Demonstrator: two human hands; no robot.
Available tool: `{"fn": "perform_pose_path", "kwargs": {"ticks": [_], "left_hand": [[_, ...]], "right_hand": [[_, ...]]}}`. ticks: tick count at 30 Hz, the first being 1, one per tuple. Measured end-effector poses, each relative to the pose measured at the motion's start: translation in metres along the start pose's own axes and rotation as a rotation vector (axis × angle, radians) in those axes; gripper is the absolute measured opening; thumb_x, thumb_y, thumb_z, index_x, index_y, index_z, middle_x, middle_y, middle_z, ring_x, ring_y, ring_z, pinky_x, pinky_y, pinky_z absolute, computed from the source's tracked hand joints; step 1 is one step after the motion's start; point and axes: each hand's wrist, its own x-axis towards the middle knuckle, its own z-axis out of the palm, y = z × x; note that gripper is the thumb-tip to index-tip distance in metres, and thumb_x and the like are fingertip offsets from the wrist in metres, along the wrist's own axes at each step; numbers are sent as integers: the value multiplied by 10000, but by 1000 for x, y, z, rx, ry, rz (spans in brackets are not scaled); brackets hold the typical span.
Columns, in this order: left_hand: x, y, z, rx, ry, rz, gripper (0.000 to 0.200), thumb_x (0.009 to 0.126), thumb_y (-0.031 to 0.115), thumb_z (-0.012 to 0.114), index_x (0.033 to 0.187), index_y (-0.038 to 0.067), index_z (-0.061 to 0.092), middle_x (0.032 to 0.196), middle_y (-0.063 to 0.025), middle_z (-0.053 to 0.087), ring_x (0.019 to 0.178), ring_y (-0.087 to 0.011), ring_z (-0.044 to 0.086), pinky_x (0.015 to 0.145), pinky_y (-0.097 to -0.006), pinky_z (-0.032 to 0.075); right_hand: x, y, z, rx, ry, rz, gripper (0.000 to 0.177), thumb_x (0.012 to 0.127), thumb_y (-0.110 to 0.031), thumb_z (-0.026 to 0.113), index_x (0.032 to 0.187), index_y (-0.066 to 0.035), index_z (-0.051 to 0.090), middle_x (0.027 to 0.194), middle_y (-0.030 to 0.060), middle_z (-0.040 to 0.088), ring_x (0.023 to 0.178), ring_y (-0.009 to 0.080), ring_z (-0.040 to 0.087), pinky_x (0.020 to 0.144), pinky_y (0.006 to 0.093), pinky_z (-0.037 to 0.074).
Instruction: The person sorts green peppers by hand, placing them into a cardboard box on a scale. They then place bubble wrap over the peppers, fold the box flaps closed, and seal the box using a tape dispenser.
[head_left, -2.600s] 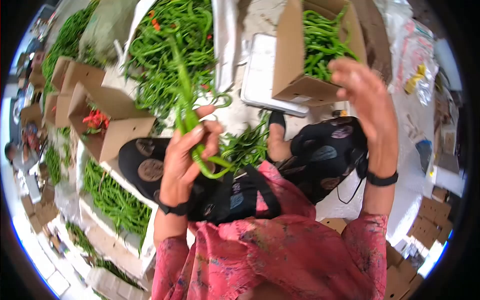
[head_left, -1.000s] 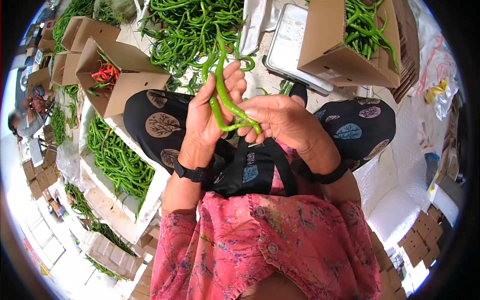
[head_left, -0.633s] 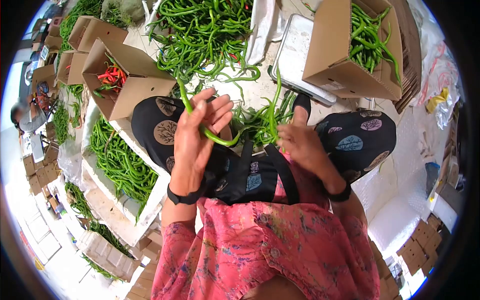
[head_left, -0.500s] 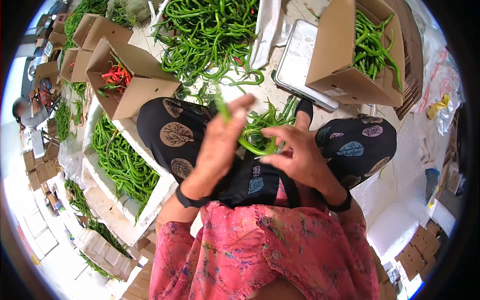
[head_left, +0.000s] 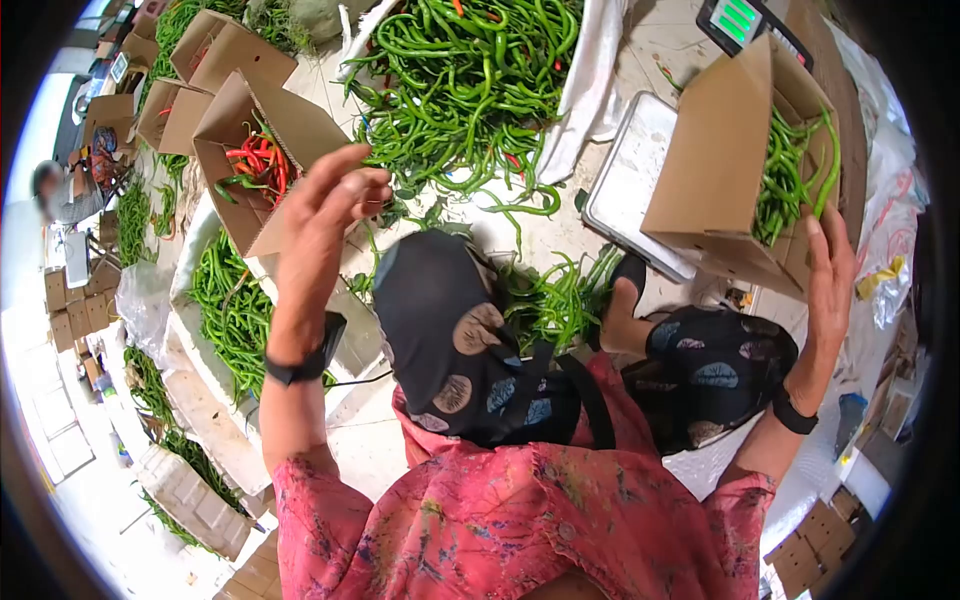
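Note:
My left hand [head_left: 325, 200] is raised over my left knee with fingers apart and nothing in it, close to a cardboard box of red chillies [head_left: 300, 120]. My right hand [head_left: 830, 270] lies flat against the right side of a cardboard box [head_left: 715, 170] filled with long green chillies [head_left: 790, 170]. That box stands tilted on a white scale tray [head_left: 630, 180]. A small heap of green chillies [head_left: 555, 300] lies on the floor between my knees.
A big pile of green chillies [head_left: 470, 80] on a white sheet lies ahead. White crates with green chillies [head_left: 230, 310] line the left. A scale display [head_left: 735, 18] shows at top right. Another person [head_left: 60, 190] sits at far left. Flattened cartons [head_left: 810, 550] lie at bottom right.
Both hands held green chillies in front of me; now both are empty. The left has risen toward the red-chilli box and the right has gone out to the green-chilli box.

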Motion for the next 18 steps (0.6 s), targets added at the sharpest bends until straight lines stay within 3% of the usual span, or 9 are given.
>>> {"fn": "perform_pose_path", "kwargs": {"ticks": [1,2,4,6,8,10,13,15,18], "left_hand": [[22,-41,-9,92,3,-37,345,933,130,590,1232,-40,558,987,-109,679,885,-170,642,784,-289,505],[43,-95,-16,136,2,-16,348,911,119,616,1219,-36,570,1012,-122,683,915,-189,649,811,-302,508],[72,-181,-17,351,7,10,375,852,88,663,1202,-25,588,1063,-161,682,983,-250,654,870,-341,507],[94,-228,-10,652,28,99,427,784,60,690,1193,-12,595,1091,-202,668,1023,-328,643,904,-394,499],[113,-236,8,891,46,226,454,727,44,698,1167,0,597,1082,-223,641,1023,-394,601,919,-458,471],[132,-249,23,987,-8,362,590,710,89,752,1244,-3,517,1191,-219,575,1107,-395,529,945,-456,427],[157,-264,46,1035,-43,360,747,696,138,792,1325,-22,424,1300,-201,498,1190,-399,457,973,-471,383],[178,-289,54,1159,91,378,798,655,120,811,1334,2,409,1315,-188,476,1204,-385,434,983,-492,352],[207,-308,59,1283,93,327,564,674,153,789,1152,28,516,1137,-152,522,1102,-344,466,900,-481,366]], "right_hand": [[0,5,7,-159,163,-132,406,963,-220,537,1275,39,554,1167,131,626,1086,201,574,989,298,392],[-4,-6,11,-164,159,-139,406,963,-220,537,1275,39,554,1167,131,626,1086,201,574,989,298,392],[-26,-49,29,-66,66,-101,423,951,-193,541,1307,37,529,1311,171,558,1199,235,531,1049,340,358],[-51,-68,49,68,-267,49,307,889,-119,593,1172,-6,626,1164,132,641,1110,260,592,974,375,437],[-63,-79,90,86,-538,-136,246,831,-27,639,1076,-16,650,993,156,672,926,264,665,828,346,508],[-82,-73,139,342,-770,101,253,839,-44,643,1089,-5,642,958,166,675,851,251,681,758,344,518],[-107,-57,202,439,-879,187,271,851,-69,647,1111,5,631,964,178,677,834,261,686,742,350,519],[-115,-43,230,447,-948,243,287,870,-89,639,1138,9,619,958,178,681,836,266,686,733,341,520],[-108,-37,248,387,-939,160,292,881,-104,630,1151,8,614,956,183,679,834,265,684,737,332,518]]}}
